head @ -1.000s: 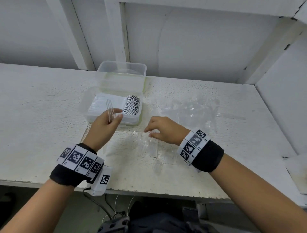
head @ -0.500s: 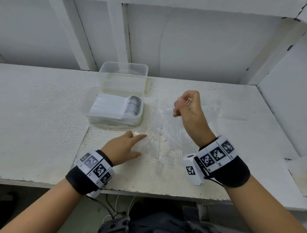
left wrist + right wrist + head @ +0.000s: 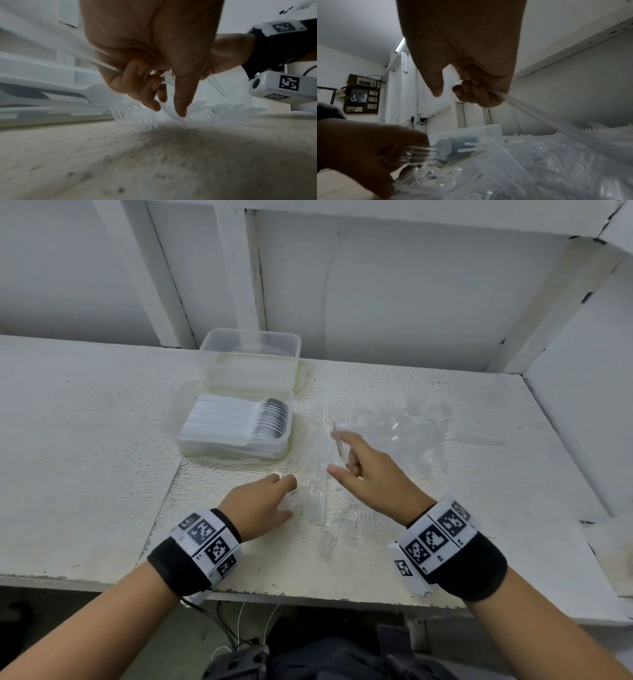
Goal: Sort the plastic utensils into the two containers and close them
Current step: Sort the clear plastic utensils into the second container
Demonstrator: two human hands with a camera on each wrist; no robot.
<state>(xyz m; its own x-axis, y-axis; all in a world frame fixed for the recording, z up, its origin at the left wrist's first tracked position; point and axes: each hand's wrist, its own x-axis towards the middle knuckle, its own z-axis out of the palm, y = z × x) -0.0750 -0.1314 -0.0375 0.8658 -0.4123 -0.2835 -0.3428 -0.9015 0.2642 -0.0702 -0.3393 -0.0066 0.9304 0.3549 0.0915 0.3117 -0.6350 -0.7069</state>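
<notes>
The right hand (image 3: 368,474) gripped a clear fork (image 3: 337,440) in curled fingers; beside it, the left hand (image 3: 260,508), fingers loosely extended, touched loose forks (image 3: 181,121).

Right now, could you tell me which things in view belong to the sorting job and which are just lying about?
Belongs to the job:
- front container, open, stacked with white spoons
- rear container, open
- loose clear forks on the table
- left hand, on the forks
- right hand, gripping clear utensils

Just lying about:
- wall switchboard
- cables under the table
</notes>
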